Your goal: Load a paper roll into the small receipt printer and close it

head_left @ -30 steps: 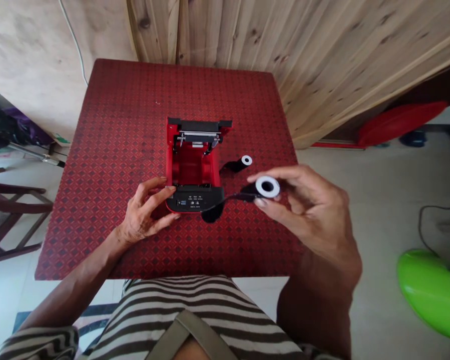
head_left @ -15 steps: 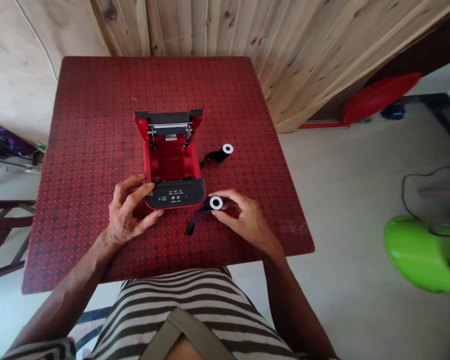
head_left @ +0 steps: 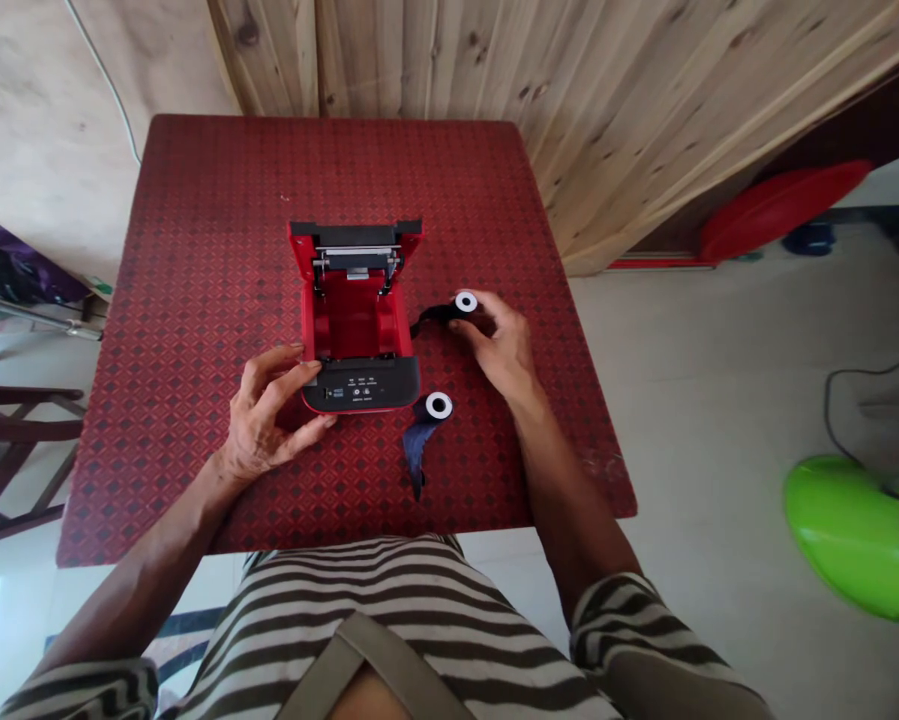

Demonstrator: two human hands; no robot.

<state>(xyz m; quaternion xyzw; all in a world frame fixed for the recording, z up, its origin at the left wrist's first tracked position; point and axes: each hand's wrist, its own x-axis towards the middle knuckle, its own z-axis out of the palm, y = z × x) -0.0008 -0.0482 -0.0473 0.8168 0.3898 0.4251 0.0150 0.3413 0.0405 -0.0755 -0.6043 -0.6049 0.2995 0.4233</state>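
A red and black device [head_left: 363,385] stands on the table with its lid raised and its red inner compartment showing. My left hand [head_left: 269,412] holds its left front corner, fingertips on the black panel and thumb at the front edge. Beyond the device's right side, my right hand [head_left: 500,342] has its thumb and fingers around the far black ribbon roll [head_left: 465,302], which has a white core and a loose dark tail. The near ribbon roll [head_left: 438,405] sits untouched by the device's front right corner, its dark blue tail trailing toward me.
The table [head_left: 216,200] has a red patterned top and meets a wooden wall [head_left: 434,60] at the back. A green plastic object [head_left: 854,535] lies on the floor at the right. Part of a wooden chair [head_left: 21,420] shows at the left.
My right hand has let go of the near roll and moved away from me to the far one. The near roll's tail now hangs more toward me. My left hand stays on the device.
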